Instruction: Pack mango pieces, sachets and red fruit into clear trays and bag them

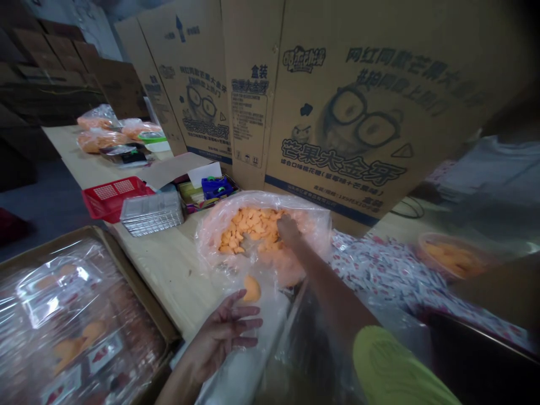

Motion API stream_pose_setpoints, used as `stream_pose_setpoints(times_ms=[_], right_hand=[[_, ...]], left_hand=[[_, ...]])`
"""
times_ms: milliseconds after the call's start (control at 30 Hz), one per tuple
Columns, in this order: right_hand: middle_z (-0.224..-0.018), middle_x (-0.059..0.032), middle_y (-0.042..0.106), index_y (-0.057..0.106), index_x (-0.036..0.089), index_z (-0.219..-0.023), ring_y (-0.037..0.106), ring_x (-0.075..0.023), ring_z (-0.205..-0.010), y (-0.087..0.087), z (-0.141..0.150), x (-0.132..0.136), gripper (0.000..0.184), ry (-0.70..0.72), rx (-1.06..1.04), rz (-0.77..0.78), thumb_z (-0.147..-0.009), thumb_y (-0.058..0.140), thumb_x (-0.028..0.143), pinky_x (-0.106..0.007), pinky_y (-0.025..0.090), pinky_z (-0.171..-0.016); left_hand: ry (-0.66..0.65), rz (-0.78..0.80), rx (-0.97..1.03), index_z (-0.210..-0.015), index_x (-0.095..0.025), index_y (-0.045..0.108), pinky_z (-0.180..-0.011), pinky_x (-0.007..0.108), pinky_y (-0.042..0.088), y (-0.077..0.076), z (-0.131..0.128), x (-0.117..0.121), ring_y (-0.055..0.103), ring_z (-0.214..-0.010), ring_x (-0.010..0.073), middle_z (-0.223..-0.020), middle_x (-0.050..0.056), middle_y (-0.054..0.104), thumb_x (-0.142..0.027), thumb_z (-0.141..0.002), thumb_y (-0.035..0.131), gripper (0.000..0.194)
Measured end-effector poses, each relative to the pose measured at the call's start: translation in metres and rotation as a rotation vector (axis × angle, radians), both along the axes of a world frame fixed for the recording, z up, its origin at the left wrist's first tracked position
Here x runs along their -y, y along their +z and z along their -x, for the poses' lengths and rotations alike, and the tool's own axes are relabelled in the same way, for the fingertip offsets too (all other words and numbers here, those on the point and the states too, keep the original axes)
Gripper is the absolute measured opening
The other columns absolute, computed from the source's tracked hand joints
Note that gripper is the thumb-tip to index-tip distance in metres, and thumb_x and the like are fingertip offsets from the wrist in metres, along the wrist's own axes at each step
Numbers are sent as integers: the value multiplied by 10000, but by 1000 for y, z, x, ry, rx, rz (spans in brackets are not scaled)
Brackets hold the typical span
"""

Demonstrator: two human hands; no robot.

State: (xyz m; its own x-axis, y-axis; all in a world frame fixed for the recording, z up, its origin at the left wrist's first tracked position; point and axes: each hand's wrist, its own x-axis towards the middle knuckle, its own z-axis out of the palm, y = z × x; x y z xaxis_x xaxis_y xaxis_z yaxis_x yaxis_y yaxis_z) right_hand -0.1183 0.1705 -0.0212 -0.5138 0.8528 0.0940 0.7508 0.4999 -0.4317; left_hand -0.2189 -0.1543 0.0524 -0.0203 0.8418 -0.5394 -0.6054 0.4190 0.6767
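Key relation: single smooth, rounded orange piece [252, 288] sits just by the fingertips of the bare L hand [225, 326], well apart from the bare R hand [288, 228]. L clearly nearer. Piece's long axis runs approx away from wearer, so roughly across the L fingers, which point right. L fingers spread, nothing gripped; can't tell if the topmost fingertip touches the piece.

R hand is fwd + right of piece, at the heap of small orange pieces [244, 225] inside the crinkled clear plastic bag [206, 239]. R fingertips blurred/hidden, so can't tell if pinching or loose.

Piece pos: btw the two hands, near side of bag, over a pale, smooth surface [238, 363]. Stack of clear plastic trays [152, 212] is L of bag, apart from both hands.
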Motion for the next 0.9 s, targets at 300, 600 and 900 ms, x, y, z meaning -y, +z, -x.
stream_pose_setpoints(times_ms=[300, 600, 900], right_hand=[[-995, -81, 614, 593, 150, -962, 524, -203, -982, 28, -19, 19, 278, 119, -115, 44, -719, 494, 57, -306, 414, -853], [-870, -7, 668, 664, 195, -824, 536, -169, -872, 129, -99, 110, 300, 897, -172, 178, -679, 494, -5, -316, 338, -832], [-929, -39, 612, 643, 202, -839, 472, -196, -941, 110, -150, 174, 201, 708, -75, 66, -774, 530, 48, -327, 297, -801]], left_hand=[[-11, -20, 11, -1294, -202, 405, -802, 425, 487, 2, 0, -2, 563, -1104, 350, -1231, 170, 559, -63, -700, 640, 654], [-146, -40, 31, -1318, -195, 383, -816, 435, 487, 9, -11, -8, 564, -1111, 349, -1229, 177, 572, -43, -709, 631, 675], [-288, -57, 93, -1318, -198, 407, -845, 410, 494, 9, -51, -15, 586, -1097, 312, -1212, 160, 604, -22, -705, 611, 669]])
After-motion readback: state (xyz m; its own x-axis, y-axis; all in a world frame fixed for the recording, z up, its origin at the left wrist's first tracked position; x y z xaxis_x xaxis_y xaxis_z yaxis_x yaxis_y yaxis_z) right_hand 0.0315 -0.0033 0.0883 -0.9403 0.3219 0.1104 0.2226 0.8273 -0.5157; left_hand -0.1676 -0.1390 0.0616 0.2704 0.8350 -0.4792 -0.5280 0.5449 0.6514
